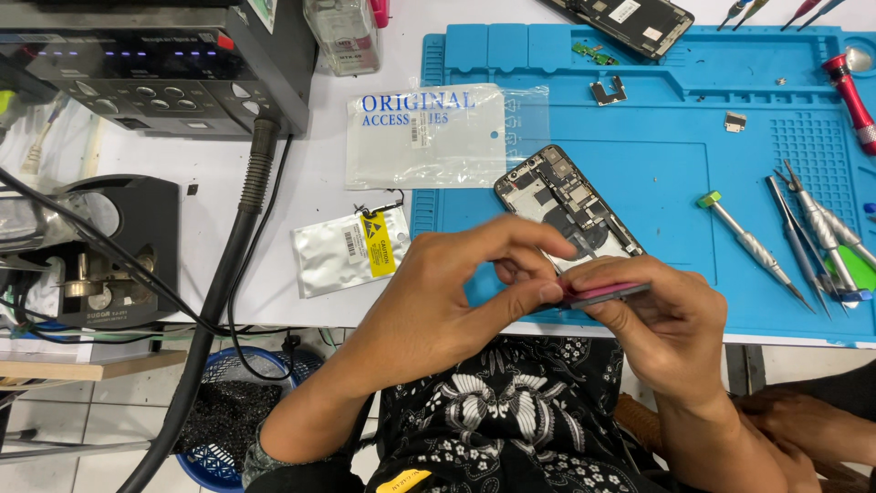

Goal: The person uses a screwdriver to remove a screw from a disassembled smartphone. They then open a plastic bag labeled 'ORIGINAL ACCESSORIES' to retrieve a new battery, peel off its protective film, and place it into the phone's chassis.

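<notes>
My left hand (456,292) and my right hand (662,329) meet over the near edge of a blue work mat (657,173). Together they pinch a thin flat dark part with a pink-red edge (607,292), the left fingertips at its left end and the right fingers under and around it. Just beyond my fingers an opened phone body (561,205) lies on the mat with its boards and metal shields exposed; its near end is hidden behind my hands.
Precision screwdrivers and tweezers (803,237) lie at the mat's right. A clear plastic bag (438,137) and a silver anti-static pouch (351,248) sit left of the mat. A soldering station (155,64) and black hose (228,265) fill the left; a phone screen (630,23) lies far back.
</notes>
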